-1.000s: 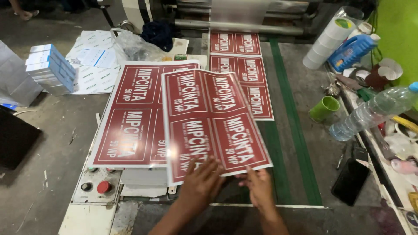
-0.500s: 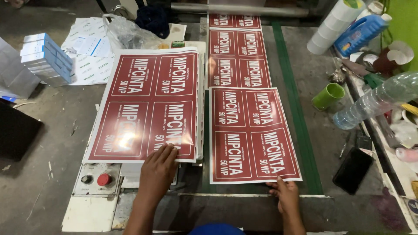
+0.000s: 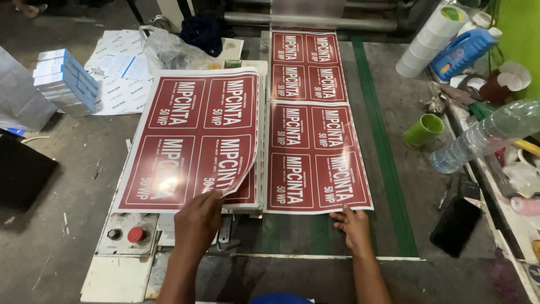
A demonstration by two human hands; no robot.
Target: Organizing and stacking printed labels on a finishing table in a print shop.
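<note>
A stack of glossy dark-red printed sheets (image 3: 197, 135) lies on the left of the machine bed. My left hand (image 3: 198, 222) pinches the near right corner of the top sheet, which curls up off the stack. To the right a single red sheet (image 3: 315, 155) lies flat on the green-striped bed, joined to further red sheets (image 3: 306, 65) running up to the rollers. My right hand (image 3: 351, 225) presses its fingertips on that sheet's near edge.
A control panel with a red button (image 3: 136, 234) sits under the stack's near left corner. Blue-white boxes (image 3: 64, 81) and loose white papers (image 3: 121, 73) lie left. A green cup (image 3: 423, 130), plastic bottle (image 3: 489, 138), blue jug (image 3: 464, 53), white rolls (image 3: 430, 36) and black phone (image 3: 457, 226) crowd the right.
The single sheet has slid a little to the left and now lies in line with the sheets above. My left hand has lifted the corner of the stack's top sheet.
</note>
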